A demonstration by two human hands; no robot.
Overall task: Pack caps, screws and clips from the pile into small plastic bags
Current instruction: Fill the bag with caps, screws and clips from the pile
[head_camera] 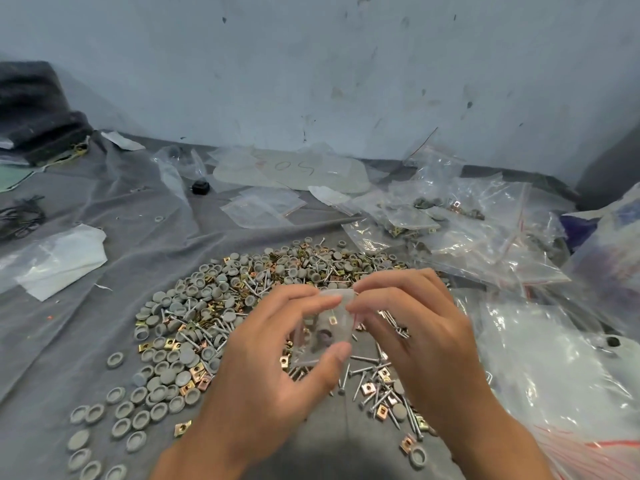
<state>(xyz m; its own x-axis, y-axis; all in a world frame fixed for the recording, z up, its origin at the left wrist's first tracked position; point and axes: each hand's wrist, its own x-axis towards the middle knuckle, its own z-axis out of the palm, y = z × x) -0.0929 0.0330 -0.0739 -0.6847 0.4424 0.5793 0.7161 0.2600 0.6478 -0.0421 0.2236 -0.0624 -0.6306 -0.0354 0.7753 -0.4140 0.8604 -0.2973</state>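
The left hand [277, 358] and the right hand [415, 327] together hold a small clear bag [327, 329] upright above the pile [242, 299], the left pinching its edge between thumb and fingers, the right pinching its top corner; a clip and dark bits show through the plastic. Under the hands the pile of grey caps [162, 372], screws [367, 375] and brass clips [182, 428] spreads over a grey cloth [104, 202] on the bench. Filled bags [485, 230] lie to the right, empty bags [263, 206] behind the pile near the wall [311, 64].
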